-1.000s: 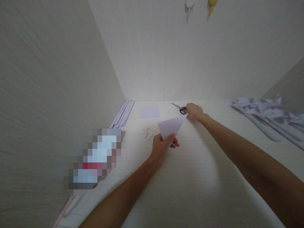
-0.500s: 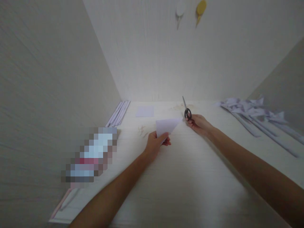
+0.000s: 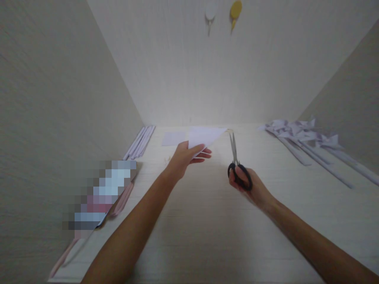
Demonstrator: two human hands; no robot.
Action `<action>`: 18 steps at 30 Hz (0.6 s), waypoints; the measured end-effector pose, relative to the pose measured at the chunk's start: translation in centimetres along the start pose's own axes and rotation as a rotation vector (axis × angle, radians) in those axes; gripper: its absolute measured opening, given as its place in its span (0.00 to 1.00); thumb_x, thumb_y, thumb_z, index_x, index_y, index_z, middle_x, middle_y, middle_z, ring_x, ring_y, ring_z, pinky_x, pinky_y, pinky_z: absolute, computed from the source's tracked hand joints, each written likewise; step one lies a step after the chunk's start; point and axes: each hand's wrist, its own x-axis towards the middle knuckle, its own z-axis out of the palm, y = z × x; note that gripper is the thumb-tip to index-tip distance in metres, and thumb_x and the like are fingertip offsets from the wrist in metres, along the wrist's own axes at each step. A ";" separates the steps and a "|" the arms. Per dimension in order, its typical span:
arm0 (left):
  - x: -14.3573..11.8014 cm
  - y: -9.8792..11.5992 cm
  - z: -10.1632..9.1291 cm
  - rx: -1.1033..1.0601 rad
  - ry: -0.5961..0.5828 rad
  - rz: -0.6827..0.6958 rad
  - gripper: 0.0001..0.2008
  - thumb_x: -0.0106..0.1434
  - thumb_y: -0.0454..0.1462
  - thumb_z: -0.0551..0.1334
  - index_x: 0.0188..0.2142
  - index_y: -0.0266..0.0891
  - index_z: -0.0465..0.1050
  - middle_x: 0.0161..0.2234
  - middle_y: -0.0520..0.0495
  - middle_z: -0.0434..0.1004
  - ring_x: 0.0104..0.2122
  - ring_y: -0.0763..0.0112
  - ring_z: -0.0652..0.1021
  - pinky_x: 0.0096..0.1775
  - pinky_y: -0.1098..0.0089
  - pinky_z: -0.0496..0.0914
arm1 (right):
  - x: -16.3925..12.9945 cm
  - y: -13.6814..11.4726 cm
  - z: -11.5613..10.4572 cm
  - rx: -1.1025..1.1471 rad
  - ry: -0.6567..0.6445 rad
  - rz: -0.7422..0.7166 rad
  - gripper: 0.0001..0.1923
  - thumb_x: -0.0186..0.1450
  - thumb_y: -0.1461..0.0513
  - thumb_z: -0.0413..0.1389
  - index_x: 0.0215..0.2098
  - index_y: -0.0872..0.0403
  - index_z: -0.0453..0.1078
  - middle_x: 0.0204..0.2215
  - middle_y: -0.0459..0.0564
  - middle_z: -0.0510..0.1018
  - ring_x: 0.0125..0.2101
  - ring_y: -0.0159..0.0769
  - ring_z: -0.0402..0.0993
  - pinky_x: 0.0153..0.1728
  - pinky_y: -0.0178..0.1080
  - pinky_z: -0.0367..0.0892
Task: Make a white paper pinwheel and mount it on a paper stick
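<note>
My left hand pinches a folded piece of pale lilac paper, triangular with its tip pointing right, between thumb and fingers. In my right hand is a pair of scissors with black handles, my fingers through the loops. The blades are slightly apart and point away from me, a little short of the paper's tip and not touching it. Behind the left hand lies a flat lilac paper square on the white surface, partly covered by the held paper.
Rolled lilac paper sticks lie at the back left. Paper pinwheel-like shapes with long sticks are heaped at the back right. A pixelated object leans along the left wall, near pink sticks. White and yellow hooks hang on the back wall.
The scissors have turned upright and come nearer to me, their blades now parted. My left hand has moved the paper farther back, and its fingers are more spread. The view has shifted slightly.
</note>
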 end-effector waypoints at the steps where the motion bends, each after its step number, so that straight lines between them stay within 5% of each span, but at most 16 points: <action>1: -0.1 0.3 0.1 0.013 -0.011 0.016 0.12 0.51 0.40 0.59 0.31 0.33 0.69 0.32 0.43 0.76 0.29 0.72 0.76 0.30 0.73 0.68 | -0.3 0.2 0.2 -0.073 -0.038 -0.012 0.22 0.57 0.48 0.47 0.16 0.56 0.57 0.13 0.42 0.58 0.15 0.24 0.51 0.16 0.32 0.45; 6: -0.4 0.8 0.5 -0.015 -0.012 0.039 0.13 0.51 0.38 0.59 0.34 0.31 0.69 0.32 0.42 0.76 0.32 0.70 0.76 0.37 0.69 0.69 | -1.0 0.2 0.8 -0.248 -0.174 0.048 0.23 0.56 0.46 0.47 0.16 0.55 0.53 0.12 0.41 0.56 0.15 0.23 0.49 0.15 0.32 0.44; 18: -0.7 1.1 0.8 0.001 -0.058 0.056 0.10 0.51 0.35 0.59 0.32 0.29 0.70 0.29 0.43 0.76 0.30 0.70 0.76 0.36 0.70 0.70 | -1.2 0.3 0.9 -0.319 -0.185 0.068 0.21 0.56 0.49 0.48 0.16 0.54 0.52 0.13 0.39 0.53 0.14 0.23 0.48 0.15 0.31 0.44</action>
